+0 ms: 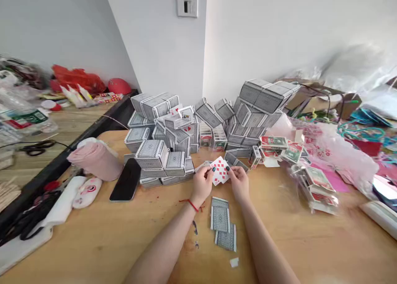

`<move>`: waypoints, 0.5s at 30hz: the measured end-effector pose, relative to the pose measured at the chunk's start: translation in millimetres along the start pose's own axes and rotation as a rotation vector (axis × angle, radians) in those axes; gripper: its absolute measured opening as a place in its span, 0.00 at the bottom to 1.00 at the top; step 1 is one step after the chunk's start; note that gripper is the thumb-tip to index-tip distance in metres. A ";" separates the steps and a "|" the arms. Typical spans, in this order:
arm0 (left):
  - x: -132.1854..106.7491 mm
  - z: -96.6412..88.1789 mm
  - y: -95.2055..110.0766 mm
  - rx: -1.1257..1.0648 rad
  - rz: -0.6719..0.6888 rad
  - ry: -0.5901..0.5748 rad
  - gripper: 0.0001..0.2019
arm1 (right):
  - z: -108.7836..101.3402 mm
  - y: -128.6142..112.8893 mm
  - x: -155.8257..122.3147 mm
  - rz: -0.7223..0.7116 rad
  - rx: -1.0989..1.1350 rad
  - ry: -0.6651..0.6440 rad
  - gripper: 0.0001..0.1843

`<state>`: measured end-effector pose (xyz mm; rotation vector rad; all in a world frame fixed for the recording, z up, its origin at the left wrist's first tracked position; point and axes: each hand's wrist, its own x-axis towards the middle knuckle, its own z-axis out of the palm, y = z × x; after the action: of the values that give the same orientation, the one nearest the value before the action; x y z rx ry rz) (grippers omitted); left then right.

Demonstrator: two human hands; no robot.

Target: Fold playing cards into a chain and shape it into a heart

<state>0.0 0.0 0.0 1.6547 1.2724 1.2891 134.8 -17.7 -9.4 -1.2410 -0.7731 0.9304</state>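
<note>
Lying between forearms: white scrap (234,262), then overlapping face-down cards (220,218). Just beyond, diamond cards (219,171), faces showing, between two nearly closed hands: left hand (203,184) pinching left side, right hand (239,182) pinching right, thumbs on top. Black phone (125,179) left of left hand; red-green card boxes (319,184) right of right hand. Farther, beyond both hands, grey-patterned blocks (151,154) piled high.

hands (203,184): dark teal nail polish (214,169) | left wrist (197,198): thin red cord bracelet (192,205) | forearms (262,238): bare

Bright light; right-side glare; soft, warped edges
</note>
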 end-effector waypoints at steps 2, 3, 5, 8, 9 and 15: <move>-0.8 0.0 -1.4 -0.007 -0.002 0.014 0.08 | -0.9 -0.1 0.1 0.042 0.023 -0.044 0.18; -1.1 -0.1 -2.2 -0.011 -0.002 0.022 0.08 | -1.3 -0.1 0.1 0.058 0.033 -0.068 0.20; -1.5 -0.4 -3.7 -0.018 -0.007 0.043 0.08 | -1.5 -0.3 -0.4 0.081 0.052 -0.121 0.21; -1.9 -1.6 -4.6 -0.014 0.004 0.064 0.09 | -0.2 -0.6 -2.4 0.094 0.059 -0.213 0.19; -2.0 -2.1 -4.2 -0.009 0.015 0.064 0.09 | 0.5 -0.5 -3.2 0.095 0.051 -0.231 0.18; -2.8 -3.6 -0.8 -0.108 -0.075 0.055 0.11 | 2.6 4.7 -3.9 0.113 0.018 -0.183 0.17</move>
<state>-3.7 -2.7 -0.6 1.4918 1.2626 1.3421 130.1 -19.8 -13.5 -1.2044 -0.8431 1.1527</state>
